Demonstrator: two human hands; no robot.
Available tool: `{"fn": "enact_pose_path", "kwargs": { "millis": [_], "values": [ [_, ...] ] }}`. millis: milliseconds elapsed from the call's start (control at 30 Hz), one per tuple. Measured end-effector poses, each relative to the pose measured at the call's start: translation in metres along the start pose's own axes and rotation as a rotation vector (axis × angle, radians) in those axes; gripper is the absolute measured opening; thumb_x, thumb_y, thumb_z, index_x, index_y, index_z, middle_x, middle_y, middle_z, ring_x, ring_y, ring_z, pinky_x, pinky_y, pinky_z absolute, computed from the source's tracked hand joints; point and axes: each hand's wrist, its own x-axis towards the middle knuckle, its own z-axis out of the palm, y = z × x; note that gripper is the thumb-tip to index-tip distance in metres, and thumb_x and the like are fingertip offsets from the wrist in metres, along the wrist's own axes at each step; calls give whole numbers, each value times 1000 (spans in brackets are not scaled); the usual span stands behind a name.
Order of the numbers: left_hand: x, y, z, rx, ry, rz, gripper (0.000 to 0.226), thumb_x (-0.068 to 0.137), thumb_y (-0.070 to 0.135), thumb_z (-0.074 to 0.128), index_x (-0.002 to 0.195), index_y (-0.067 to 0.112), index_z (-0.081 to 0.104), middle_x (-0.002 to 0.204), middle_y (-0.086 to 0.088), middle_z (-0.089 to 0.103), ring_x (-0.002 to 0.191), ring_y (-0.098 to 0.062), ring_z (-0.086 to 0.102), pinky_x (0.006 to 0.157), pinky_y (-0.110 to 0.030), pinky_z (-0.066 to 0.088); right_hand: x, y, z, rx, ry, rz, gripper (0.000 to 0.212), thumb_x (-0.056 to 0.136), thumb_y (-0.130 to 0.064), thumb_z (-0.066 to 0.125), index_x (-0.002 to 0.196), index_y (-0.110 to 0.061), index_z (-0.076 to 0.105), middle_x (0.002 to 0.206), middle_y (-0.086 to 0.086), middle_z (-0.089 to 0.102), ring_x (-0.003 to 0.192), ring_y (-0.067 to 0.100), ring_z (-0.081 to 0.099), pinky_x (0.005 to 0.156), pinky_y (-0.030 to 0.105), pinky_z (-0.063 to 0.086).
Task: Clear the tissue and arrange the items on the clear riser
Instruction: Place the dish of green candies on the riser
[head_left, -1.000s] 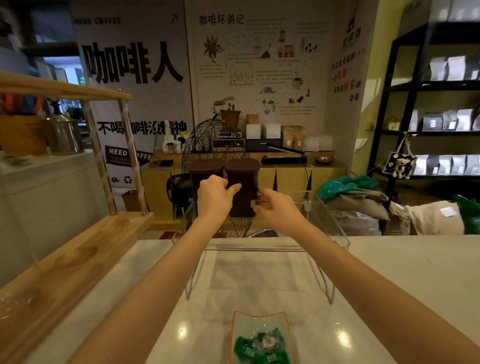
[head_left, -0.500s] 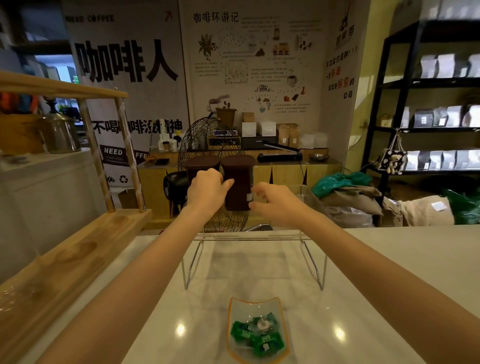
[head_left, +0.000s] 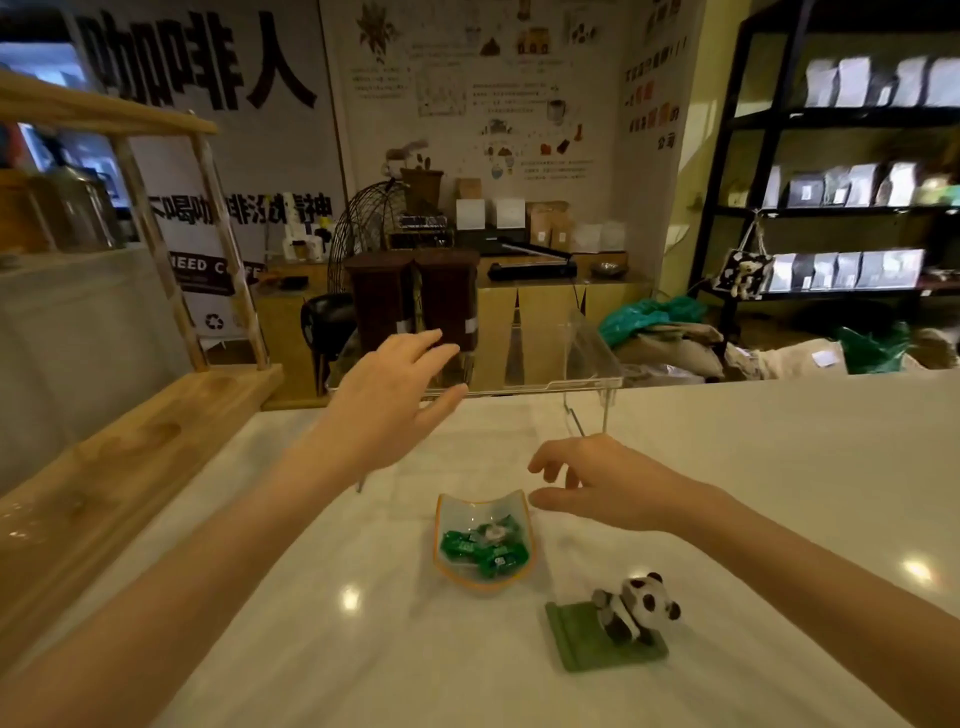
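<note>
Both hands empty with fingers spread, the right hand (head_left: 587, 480) nearing the candy dish (head_left: 483, 543) mid-counter: grip its rim level (sweets loose) and lift to the clear riser (head_left: 545, 385) at the far edge beside two brown canisters (head_left: 415, 299), left hand (head_left: 389, 400) steadying

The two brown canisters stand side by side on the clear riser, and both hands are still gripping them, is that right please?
Not quite: in the head view the canisters stand together on the riser, but the left hand and right hand are open and empty.
</note>
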Motion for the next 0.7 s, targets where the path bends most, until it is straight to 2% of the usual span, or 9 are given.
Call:
{"fn": "enact_pose_path", "kwargs": {
  "millis": [67,167,267,333,400,467,567,633,700],
  "values": [
    [-27,6,5,-71,-38,32,68,81,58,25,135,19,41,144,-2,43,133,-17,38,107,-31,32,-2,6,12,74,-46,74,44,86,-41,55,123,-17,51,117,4,62,95,18,60,86,32,51],
    [-61,13,22,-247,-191,-99,58,85,56,36,134,23,42,135,3,48,122,-11,43,101,-25,34,-1,11,28,238,-89,160,43,86,-35,58,122,-13,50,105,8,67,83,18,62,80,31,50],
    [-84,17,42,-349,-317,-324,54,88,45,44,134,17,42,103,1,57,93,-10,52,78,-21,39,3,13,37,398,-119,210,39,86,-26,59,119,-7,51,76,4,68,63,16,61,65,28,50],
    [-93,18,51,-451,-388,-477,50,88,42,46,130,15,47,83,0,60,74,-10,55,62,-20,41,7,13,41,495,-128,223,35,87,-19,58,117,-5,52,69,2,67,57,14,62,58,27,51],
    [-95,20,55,-653,-444,-624,35,89,37,48,112,14,61,70,-3,62,57,-11,55,47,-20,43,11,10,43,568,-145,223,26,87,-16,56,111,-5,54,70,4,67,57,15,63,54,25,52],
    [-95,24,51,-906,-481,-767,26,89,29,49,92,11,67,67,-9,64,47,-15,56,39,-23,44,14,7,45,617,-159,226,16,89,-12,52,105,-7,55,71,7,66,56,15,63,53,25,52],
    [-95,25,44,-1153,-551,-850,21,87,22,53,92,7,68,77,-16,70,53,-17,65,47,-24,55,17,5,47,661,-163,237,13,90,-6,49,102,-6,52,70,12,65,47,11,63,52,24,53],
    [-96,24,43,-1247,-568,-869,20,85,13,56,98,4,67,83,-17,72,60,-17,69,55,-24,59,18,5,47,673,-172,239,13,90,-4,48,102,-4,51,69,12,65,44,8,63,53,23,54],
    [-97,23,42,-1300,-562,-893,18,84,7,57,98,4,68,81,-16,73,62,-16,71,58,-22,59,18,5,46,674,-179,234,12,89,-3,48,101,-3,52,68,13,64,42,7,63,52,22,54]
  ]
}}
